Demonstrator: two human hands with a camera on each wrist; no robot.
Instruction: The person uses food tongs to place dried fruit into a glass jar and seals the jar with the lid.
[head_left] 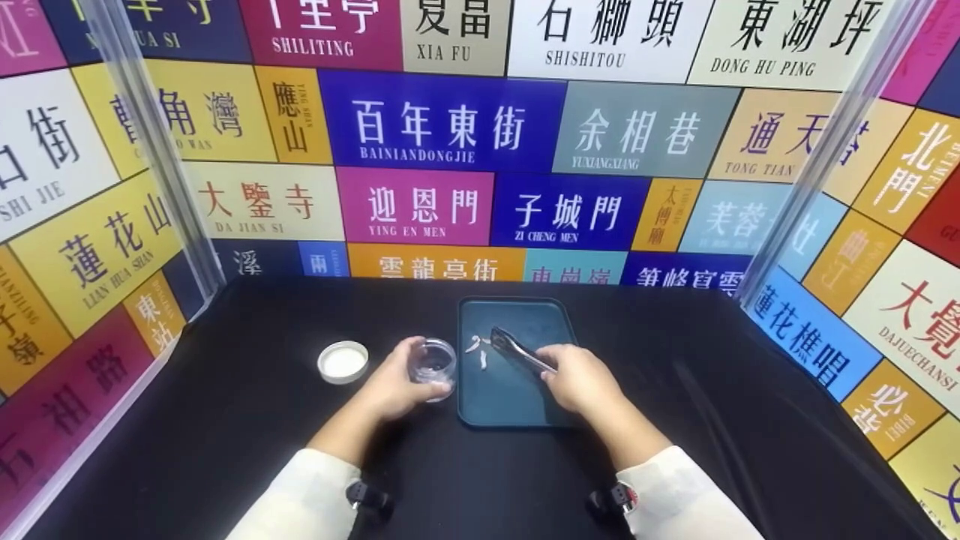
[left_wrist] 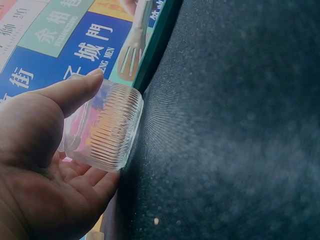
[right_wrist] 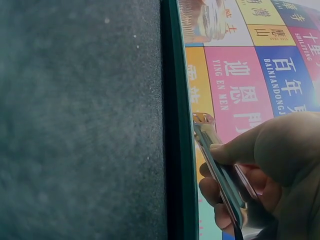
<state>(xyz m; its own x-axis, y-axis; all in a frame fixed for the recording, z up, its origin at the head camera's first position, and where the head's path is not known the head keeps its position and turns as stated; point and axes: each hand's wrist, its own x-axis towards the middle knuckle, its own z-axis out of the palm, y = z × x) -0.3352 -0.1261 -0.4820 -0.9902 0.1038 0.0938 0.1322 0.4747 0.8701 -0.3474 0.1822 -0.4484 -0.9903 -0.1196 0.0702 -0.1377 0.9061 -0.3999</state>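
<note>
A clear ribbed jar (head_left: 433, 365) is gripped by the left hand (head_left: 394, 386), thumb and fingers curled round its wall, just left of the teal tray (head_left: 517, 405). Metal tongs (head_left: 521, 351) are gripped by the right hand (head_left: 581, 379) over the tray, their tips beside small pale pieces (head_left: 480, 351). A white lid (head_left: 343, 362) lies well left on the black table (head_left: 225, 420). What the pieces are cannot be made out.
</note>
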